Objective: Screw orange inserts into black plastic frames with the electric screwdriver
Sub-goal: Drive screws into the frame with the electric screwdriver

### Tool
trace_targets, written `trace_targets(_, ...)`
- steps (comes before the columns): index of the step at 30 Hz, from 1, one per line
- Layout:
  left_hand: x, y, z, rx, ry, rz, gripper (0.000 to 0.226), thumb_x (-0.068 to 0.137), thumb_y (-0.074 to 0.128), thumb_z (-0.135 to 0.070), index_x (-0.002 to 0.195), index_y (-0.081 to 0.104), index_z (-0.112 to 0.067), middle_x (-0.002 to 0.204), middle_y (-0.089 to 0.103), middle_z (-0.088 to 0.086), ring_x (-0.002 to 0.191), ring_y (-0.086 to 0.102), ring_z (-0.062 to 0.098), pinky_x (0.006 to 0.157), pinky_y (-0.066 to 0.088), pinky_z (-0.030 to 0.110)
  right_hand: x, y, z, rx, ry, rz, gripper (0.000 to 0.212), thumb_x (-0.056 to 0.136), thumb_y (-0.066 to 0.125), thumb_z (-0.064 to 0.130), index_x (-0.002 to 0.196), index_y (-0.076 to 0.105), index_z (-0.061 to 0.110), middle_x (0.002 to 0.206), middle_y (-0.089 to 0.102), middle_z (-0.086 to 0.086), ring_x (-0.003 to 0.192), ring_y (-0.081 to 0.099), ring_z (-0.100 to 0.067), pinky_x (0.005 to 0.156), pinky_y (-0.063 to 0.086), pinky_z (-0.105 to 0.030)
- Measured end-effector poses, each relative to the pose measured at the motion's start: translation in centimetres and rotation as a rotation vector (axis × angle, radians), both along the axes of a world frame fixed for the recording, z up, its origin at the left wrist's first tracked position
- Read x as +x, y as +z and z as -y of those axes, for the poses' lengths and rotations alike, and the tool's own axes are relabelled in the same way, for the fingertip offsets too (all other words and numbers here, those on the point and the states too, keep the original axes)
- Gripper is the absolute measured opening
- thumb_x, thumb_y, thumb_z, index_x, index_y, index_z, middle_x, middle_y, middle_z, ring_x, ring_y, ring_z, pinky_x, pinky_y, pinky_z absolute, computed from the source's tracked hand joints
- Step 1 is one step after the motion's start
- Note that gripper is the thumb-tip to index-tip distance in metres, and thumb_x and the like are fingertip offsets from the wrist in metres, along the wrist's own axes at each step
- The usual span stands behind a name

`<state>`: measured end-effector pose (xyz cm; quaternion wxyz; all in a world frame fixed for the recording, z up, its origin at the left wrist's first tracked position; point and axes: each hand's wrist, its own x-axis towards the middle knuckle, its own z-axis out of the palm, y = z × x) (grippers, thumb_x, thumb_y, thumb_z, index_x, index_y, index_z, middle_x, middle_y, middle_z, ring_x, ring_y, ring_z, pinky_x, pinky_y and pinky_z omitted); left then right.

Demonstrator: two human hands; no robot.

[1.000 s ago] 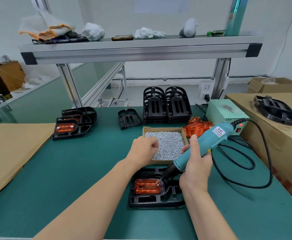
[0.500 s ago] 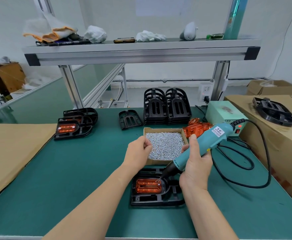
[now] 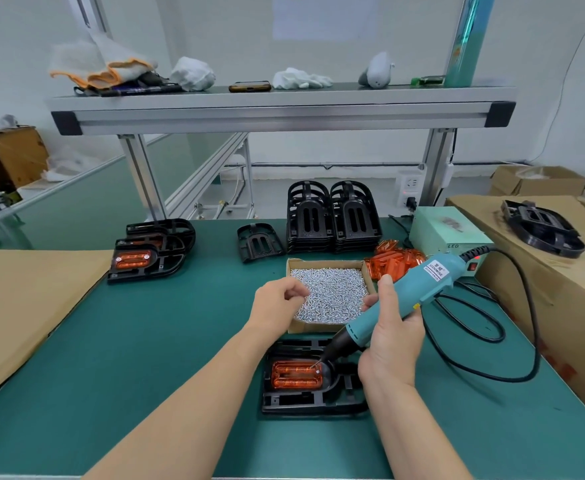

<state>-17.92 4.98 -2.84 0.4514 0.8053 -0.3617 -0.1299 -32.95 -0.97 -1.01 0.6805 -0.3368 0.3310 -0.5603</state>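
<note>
The left hand [image 3: 279, 306] had lifted from the silvery screws [image 3: 334, 296] to the left edge of the shallow cardboard box [image 3: 313, 328], fingers curled, likely fetching the next screw, though none showed. Just in front of that box, the right hand [image 3: 391, 341] gripped the teal electric screwdriver [image 3: 408, 296], its bit on the ribbed orange insert [image 3: 294, 375] in the black plastic frame [image 3: 304, 405].

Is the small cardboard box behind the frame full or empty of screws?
Well filled. Silver screws cover the whole floor of the cardboard box; no bare bottom shows. How deep the heap goes, cannot tell.
</note>
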Motion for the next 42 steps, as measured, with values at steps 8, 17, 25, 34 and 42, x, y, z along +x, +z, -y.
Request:
trace_targets(8,-1.8,-0.4,-4.7,-0.209,0.016,-0.224,0.015,0.094,0.060,-0.009,0.089,0.070,-0.019,0.083,0.074,-0.005,0.076,0.064,0.002,0.071,0.047,0.009,0.0,0.0,-0.1,0.031,0.015,0.046,0.020,0.089,0.075,0.033,0.094,0.059,0.021,0.066,0.065,0.007,0.061,0.061,-0.003,0.066,0.048,-0.026)
trace_targets(17,-5.4,-1.7,-9.2,-0.271,0.012,-0.373,0.015,0.096,0.059,-0.007,0.086,0.069,-0.013,0.079,0.071,-0.002,0.075,0.061,0.004,0.072,0.048,0.015,1.0,1.2,-0.9,0.059,0.025,0.110,0.020,0.090,0.074,0.034,0.094,0.059,0.022,0.067,0.066,0.007,0.063,0.062,-0.004,0.068,0.048,-0.028)
trace_targets(25,-6.2,-1.8,-10.1,-0.326,0.050,-0.448,0.016,0.097,0.057,-0.007,0.086,0.069,-0.012,0.077,0.069,-0.002,0.074,0.060,0.006,0.072,0.048,0.014,1.2,1.8,-1.6,0.061,0.031,0.132,0.022,0.092,0.072,0.033,0.096,0.057,0.018,0.068,0.065,0.005,0.065,0.061,-0.006,0.074,0.050,-0.030)
trace_targets(34,-6.9,-1.9,-10.0,-0.371,0.080,-0.513,0.015,0.097,0.057,-0.006,0.089,0.069,-0.010,0.077,0.070,-0.002,0.075,0.061,0.005,0.071,0.049,0.014,1.1,1.5,-2.1,0.079,0.036,0.121,0.022,0.092,0.072,0.034,0.099,0.058,0.019,0.069,0.066,0.005,0.065,0.062,-0.006,0.075,0.050,-0.031)
trace_targets(42,-7.7,-1.8,-9.6,-0.417,0.117,-0.553,0.019,0.090,0.065,-0.002,0.082,0.071,-0.018,0.079,0.071,0.007,0.073,0.063,0.013,0.067,0.050,0.023,1.2,1.4,-2.2,0.087,0.028,0.115,0.020,0.092,0.072,0.034,0.095,0.058,0.021,0.070,0.066,0.003,0.068,0.063,-0.009,0.077,0.050,-0.033)
